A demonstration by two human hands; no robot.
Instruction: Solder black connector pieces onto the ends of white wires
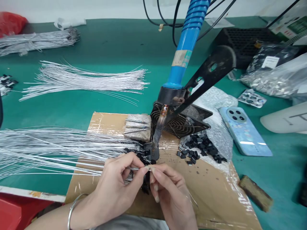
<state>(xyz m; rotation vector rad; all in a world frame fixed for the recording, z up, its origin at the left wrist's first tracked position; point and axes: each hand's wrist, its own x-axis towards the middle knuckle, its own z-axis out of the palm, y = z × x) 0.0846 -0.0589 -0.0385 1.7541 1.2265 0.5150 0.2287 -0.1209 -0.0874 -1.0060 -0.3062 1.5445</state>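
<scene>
Above the cardboard sheet (pixel 211 198), my left hand (pixel 120 182) pinches a thin metal rod between thumb and forefinger. My right hand (pixel 170 188) meets it fingertip to fingertip, closed on something too small to make out; a fine wire shows beside its palm. Thin white wires (pixel 59 147) stretch from the left to black connectors (pixel 144 151) just behind my fingers. A blue-handled soldering iron (pixel 177 67) points down at those connectors from its black holder. More metal rods lie on a pale block (pixel 137 127) behind the wires.
A small fan (pixel 179 123) stands behind the iron. Loose black pieces (pixel 203 147) lie on bubble wrap to the right, near a blue phone (pixel 244 131) and a brown block (pixel 255 192). Another white wire bundle (pixel 88 80) rests on the green table (pixel 115 52).
</scene>
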